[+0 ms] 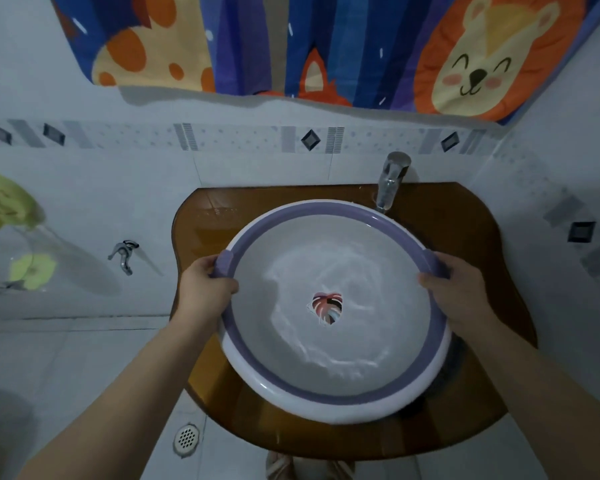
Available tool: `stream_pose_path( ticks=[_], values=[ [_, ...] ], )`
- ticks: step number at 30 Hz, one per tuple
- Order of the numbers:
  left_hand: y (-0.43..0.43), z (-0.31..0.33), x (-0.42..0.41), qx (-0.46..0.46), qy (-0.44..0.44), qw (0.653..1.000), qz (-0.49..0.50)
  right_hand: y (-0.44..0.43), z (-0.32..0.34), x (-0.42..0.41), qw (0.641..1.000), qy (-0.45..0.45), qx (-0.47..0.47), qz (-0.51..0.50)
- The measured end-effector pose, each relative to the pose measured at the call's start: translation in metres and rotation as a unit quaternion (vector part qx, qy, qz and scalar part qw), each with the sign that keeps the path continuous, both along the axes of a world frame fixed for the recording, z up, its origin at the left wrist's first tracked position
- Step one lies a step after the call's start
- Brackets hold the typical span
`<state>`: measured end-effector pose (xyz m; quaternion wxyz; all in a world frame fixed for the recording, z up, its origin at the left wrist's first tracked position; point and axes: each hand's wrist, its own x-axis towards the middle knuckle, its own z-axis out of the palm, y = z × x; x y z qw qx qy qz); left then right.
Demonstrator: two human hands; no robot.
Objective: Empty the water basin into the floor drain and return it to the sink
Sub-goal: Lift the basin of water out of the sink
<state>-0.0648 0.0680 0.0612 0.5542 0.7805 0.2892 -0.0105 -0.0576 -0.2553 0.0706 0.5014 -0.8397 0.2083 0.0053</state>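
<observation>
A round white basin with a purple rim point(326, 393) sits over the sink on an amber glass counter point(215, 230). Rippling water fills it, and a leaf picture shows at its bottom. My left hand point(207, 284) grips the purple handle on the basin's left side. My right hand point(454, 289) grips the matching handle on the right. The round white floor drain point(186, 437) lies on the tiled floor below the counter's left front edge.
A chrome faucet point(392, 180) stands behind the basin at the counter's back right. A wall tap point(123, 254) juts from the tiles at left. A colourful animal-print curtain point(326, 46) hangs above. My feet point(309, 465) show under the counter.
</observation>
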Motion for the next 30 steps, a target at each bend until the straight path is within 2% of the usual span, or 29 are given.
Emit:
stream_pose_path(
  ticks=[6,12,20,30],
  values=[
    [0.023,0.021,-0.010,-0.032,-0.026,0.998,0.046,0.021,0.017,0.015,0.997,-0.010,0.064,0.030],
    [0.057,0.029,-0.031,-0.081,-0.071,0.983,0.147,0.056,0.023,0.037,0.988,-0.005,0.141,0.066],
    [0.099,0.035,-0.079,-0.096,-0.115,0.940,0.305,0.126,0.027,0.071,0.968,0.000,0.184,0.173],
    [0.159,0.032,-0.162,-0.071,-0.114,0.892,0.431,0.252,0.018,0.070,0.940,0.011,0.182,0.289]
  ],
)
